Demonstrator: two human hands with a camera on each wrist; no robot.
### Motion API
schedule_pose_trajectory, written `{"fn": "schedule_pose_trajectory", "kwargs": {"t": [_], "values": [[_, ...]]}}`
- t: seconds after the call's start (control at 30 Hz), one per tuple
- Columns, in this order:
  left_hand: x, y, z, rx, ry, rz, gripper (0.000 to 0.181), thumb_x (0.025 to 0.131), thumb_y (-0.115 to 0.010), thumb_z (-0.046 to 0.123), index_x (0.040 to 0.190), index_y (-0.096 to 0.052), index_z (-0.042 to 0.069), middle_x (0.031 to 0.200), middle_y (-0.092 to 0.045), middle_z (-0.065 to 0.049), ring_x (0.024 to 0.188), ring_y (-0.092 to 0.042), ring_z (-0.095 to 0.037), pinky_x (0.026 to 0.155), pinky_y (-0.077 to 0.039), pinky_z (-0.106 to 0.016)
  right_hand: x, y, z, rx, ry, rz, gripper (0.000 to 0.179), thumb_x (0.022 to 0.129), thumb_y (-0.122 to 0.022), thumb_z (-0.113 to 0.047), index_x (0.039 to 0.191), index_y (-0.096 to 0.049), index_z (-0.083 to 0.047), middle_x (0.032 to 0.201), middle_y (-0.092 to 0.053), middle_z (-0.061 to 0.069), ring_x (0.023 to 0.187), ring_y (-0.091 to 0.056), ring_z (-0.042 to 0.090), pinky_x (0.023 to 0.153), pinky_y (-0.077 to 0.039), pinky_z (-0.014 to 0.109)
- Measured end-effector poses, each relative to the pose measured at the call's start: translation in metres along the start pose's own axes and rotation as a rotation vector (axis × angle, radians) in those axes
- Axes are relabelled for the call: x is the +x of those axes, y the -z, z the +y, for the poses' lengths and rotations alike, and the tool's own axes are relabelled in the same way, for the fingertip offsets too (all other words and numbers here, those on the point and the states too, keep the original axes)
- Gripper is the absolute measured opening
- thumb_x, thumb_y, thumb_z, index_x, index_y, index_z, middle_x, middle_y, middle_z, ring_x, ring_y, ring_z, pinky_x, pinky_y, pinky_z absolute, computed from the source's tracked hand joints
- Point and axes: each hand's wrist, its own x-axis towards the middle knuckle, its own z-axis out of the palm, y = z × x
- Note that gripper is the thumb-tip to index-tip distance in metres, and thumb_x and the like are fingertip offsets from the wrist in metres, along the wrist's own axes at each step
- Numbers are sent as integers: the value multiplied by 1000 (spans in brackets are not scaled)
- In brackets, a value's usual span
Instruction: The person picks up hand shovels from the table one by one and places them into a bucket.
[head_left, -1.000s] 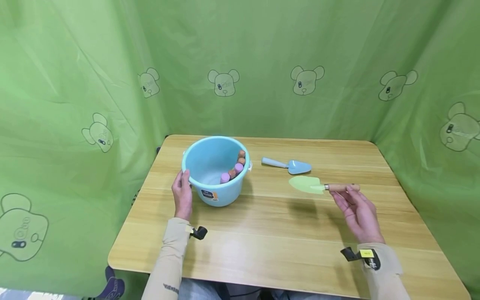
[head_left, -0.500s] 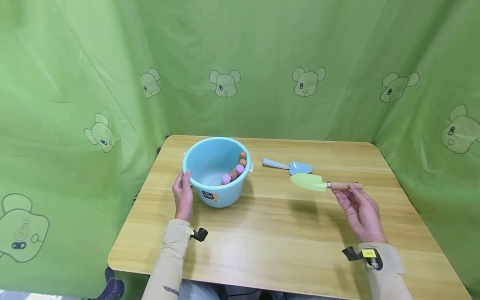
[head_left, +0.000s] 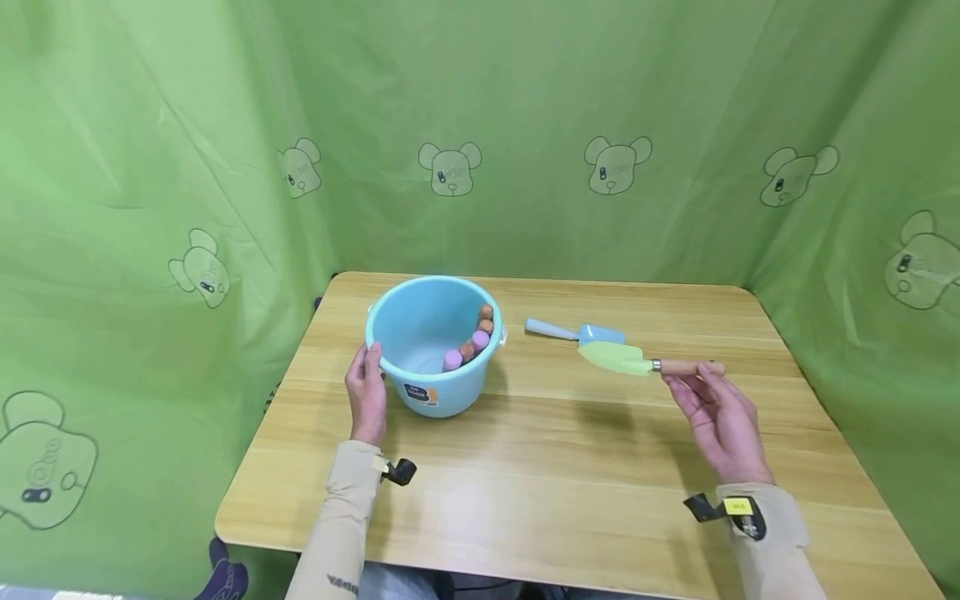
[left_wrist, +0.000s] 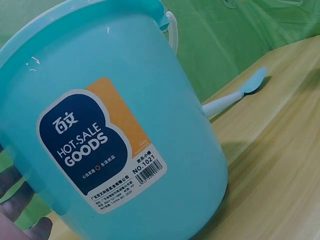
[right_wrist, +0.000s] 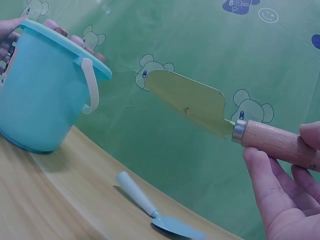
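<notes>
My left hand [head_left: 367,398] grips the rim of a light blue bucket [head_left: 459,393] at its near left side, the thumb over the edge. The bucket stands upright on the table. Inside it, against the right wall, lean several handles with purple or brown wooden ends [head_left: 480,339]; their lower parts are hidden. In my right hand [head_left: 723,425], thumb and fingers pinch the wooden handle of a hand trowel [head_left: 611,357]. Its pale green blade points left, raised above the tabletop. A small blue trowel [right_wrist: 136,194] lies behind it on the table, partly covered by the green blade in the head view.
The wooden table [head_left: 495,492] has rounded corners and an edge near the person's lap. Green curtains [head_left: 525,225] with bear-head prints hang behind and at both sides. A white bail handle [right_wrist: 91,86] hangs at the bucket's right side.
The green trowel has risen slightly, and its blade now overlaps the blue trowel in the head view. The left hand and bucket stay in place.
</notes>
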Motion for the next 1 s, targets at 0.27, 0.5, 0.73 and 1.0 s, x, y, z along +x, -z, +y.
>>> {"fn": "schedule_pose_trajectory", "kwargs": {"t": [0.27, 0.5, 0.73, 1.0], "values": [[-2, 0, 0, -16, 2, 2, 49, 108, -51, 41, 148, -56, 12, 150, -56, -20, 142, -49, -37, 125, -35, -56, 0, -5, 0, 18, -11, 16, 27, 110, -42, -5, 111, -67, 5, 118, -75, 23, 113, -74, 31, 103, -58, 33], [0, 0, -1, -31, 2, -1, 49, 108, -51, 39, 148, -55, 12, 151, -55, -20, 143, -48, -37, 127, -34, -55, 2, -6, 2, 21, -16, 12, 28, 111, -40, -5, 111, -66, 5, 118, -75, 23, 114, -74, 31, 105, -57, 33], [-1, 0, 1, -20, -3, -1, 51, 108, -51, 41, 149, -55, 11, 152, -54, -21, 144, -47, -38, 126, -34, -56, 0, -10, 1, 27, -10, 11, 25, 110, -42, -4, 109, -65, 4, 118, -75, 22, 114, -74, 32, 105, -57, 34], [-1, 1, 1, -8, 12, -12, 54, 108, -50, 42, 152, -51, 10, 154, -51, -22, 146, -45, -39, 126, -33, -56, 0, -13, 0, 65, -19, 11, 25, 110, -41, -3, 110, -65, 4, 117, -75, 23, 113, -74, 33, 103, -58, 34]]}}
